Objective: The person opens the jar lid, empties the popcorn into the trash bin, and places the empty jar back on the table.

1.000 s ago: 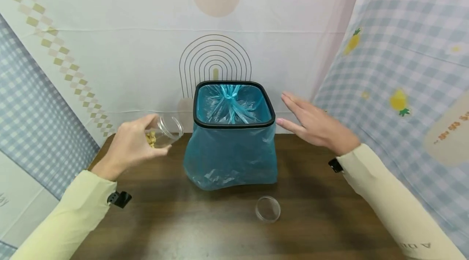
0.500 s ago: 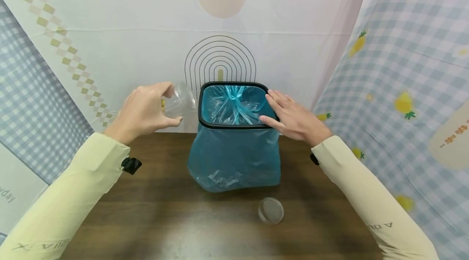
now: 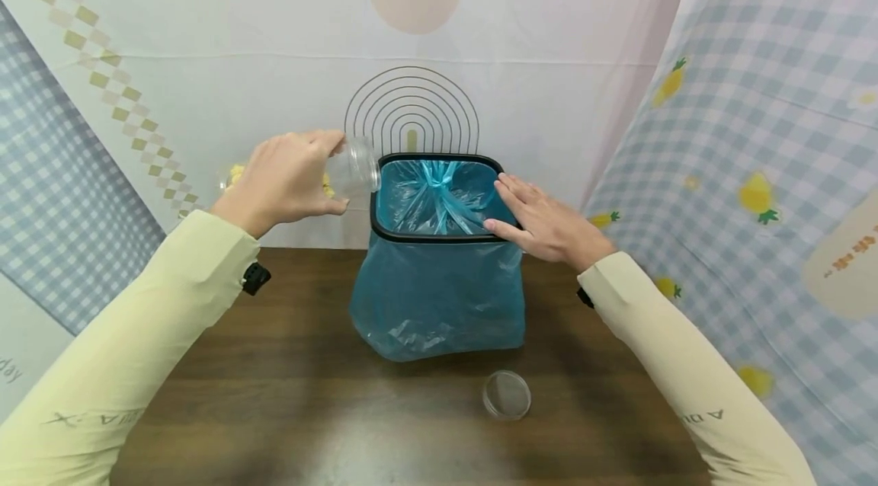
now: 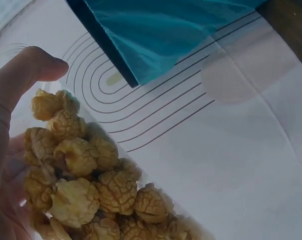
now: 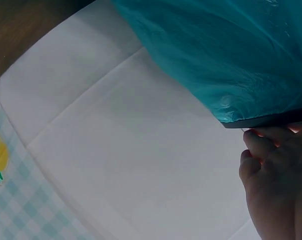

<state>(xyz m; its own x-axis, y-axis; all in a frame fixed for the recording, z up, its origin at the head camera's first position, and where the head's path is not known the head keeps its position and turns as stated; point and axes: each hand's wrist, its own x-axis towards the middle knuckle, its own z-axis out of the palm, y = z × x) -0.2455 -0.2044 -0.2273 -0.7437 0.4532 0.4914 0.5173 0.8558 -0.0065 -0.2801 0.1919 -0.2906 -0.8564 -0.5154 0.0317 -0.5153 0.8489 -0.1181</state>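
My left hand (image 3: 284,177) grips a clear plastic jar (image 3: 357,166), tipped onto its side with its mouth at the left rim of the trash bin. Caramel popcorn (image 4: 90,170) fills much of the jar in the left wrist view; the hand hides part of it in the head view. The trash bin (image 3: 439,236) has a black rim and a blue bag liner (image 3: 439,295), gathered in a knot inside. On the bin's right rim rests my right hand (image 3: 549,227), its fingers straight. In the right wrist view, those fingers (image 5: 263,145) are right at the rim.
A round clear lid (image 3: 507,395) lies on the dark wooden table (image 3: 329,410), in front of the bin. Behind the bin stands a white cloth backdrop (image 3: 240,113), with checkered cloth (image 3: 741,105) at the sides.
My left hand has raised the jar and brought it rightward to the bin's rim, tipping it further. The right hand has moved left onto the rim and stayed there.
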